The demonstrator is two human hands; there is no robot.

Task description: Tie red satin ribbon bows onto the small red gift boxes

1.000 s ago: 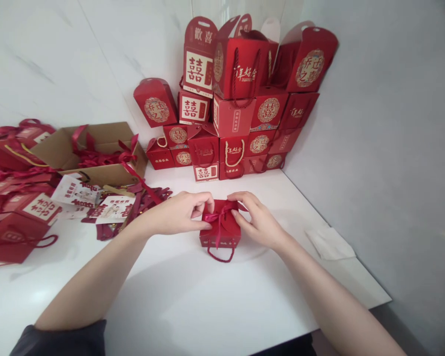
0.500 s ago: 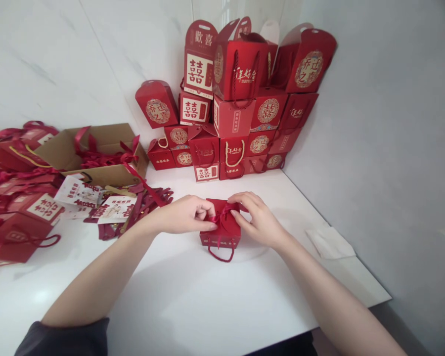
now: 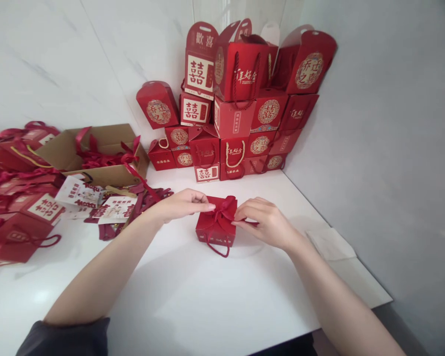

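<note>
A small red gift box [image 3: 215, 236] stands upright on the white table, its rope handle hanging over the near side. Across its top sits a dark red ribbon [image 3: 227, 203] tied in a bow. My left hand [image 3: 187, 203] is closed at the left of the bow, thumb and fingertips pinching the ribbon there. On the other side, my right hand [image 3: 261, 220] has its fingers pinched around a ribbon end at the box's right edge.
Stacked red gift boxes [image 3: 235, 118] stand against the back wall. To the left are an open cardboard box [image 3: 129, 136] with red ribbons, printed white cards [image 3: 116, 209], dark red straps and more red boxes [image 3: 18, 232]. A white paper [image 3: 330, 243] lies at right.
The bow's loops have come into view and look fuller. My hands have moved apart, the right one slightly rightward, and the box has shifted a little left and turned.
</note>
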